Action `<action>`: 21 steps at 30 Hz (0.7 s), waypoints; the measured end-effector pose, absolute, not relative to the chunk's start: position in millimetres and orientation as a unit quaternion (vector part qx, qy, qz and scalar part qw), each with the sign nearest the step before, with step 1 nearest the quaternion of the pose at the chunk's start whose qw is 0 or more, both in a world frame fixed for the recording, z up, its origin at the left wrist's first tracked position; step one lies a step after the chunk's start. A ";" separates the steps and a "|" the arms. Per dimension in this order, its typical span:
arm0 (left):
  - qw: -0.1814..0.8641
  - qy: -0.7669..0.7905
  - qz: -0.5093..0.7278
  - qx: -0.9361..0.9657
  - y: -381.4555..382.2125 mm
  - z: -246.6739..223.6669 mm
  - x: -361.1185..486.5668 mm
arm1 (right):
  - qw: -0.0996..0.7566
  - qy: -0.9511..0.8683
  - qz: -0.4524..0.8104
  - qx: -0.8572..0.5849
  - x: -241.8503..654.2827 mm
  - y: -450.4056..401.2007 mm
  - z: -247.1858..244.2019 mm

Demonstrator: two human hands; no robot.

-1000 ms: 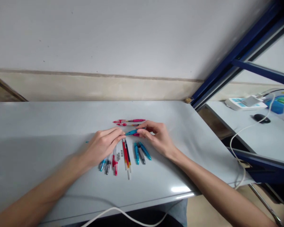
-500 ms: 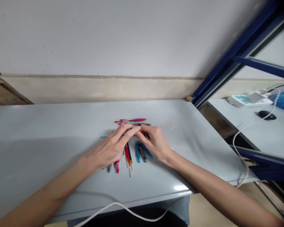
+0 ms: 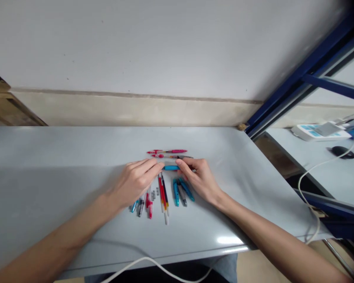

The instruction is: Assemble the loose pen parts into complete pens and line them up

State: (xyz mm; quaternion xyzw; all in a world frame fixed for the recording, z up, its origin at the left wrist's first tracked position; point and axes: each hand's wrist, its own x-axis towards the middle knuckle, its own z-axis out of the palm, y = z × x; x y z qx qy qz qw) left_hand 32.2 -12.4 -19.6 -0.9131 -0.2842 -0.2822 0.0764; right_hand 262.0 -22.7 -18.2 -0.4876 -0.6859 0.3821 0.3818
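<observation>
A blue pen [image 3: 171, 168] lies level between my two hands, its ends hidden by my fingers. My left hand [image 3: 137, 181] is closed on its left end; the fingers and thumb of my right hand [image 3: 200, 177] pinch its right end. Just beyond are a pink pen [image 3: 177, 151] and a pen with a pink tip and grey end [image 3: 165, 156]. Below the hands lie red and dark ink refills [image 3: 163, 190]. Blue and grey pen barrels [image 3: 176, 192] sit to their right, and clear-and-coloured pen parts [image 3: 149, 206] to their left, with small grey pieces [image 3: 153, 194] alongside.
A grey-white table [image 3: 76, 149] runs along the wall [image 3: 135, 110]. A white cable [image 3: 153, 261] crosses near the front edge. At right, past a blue metal frame [image 3: 283, 86], a second table carries a black mouse [image 3: 343, 152] and a white device [image 3: 321, 131].
My hands have moved apart from touching fingertips, and the blue pen now shows between them. The view has shifted slightly. More of the pen parts below my left hand are uncovered.
</observation>
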 end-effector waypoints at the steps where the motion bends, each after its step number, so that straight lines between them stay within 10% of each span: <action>1: 0.065 -0.289 -0.287 -0.911 -13.1 -18.2 33.3 | 0.379 -0.682 0.392 -0.487 262.1 -23.0 -18.6; 21: 0.007 -0.321 -0.335 -0.886 -3.8 -16.2 28.5 | 0.432 -0.662 0.393 -0.471 268.8 -18.2 -7.3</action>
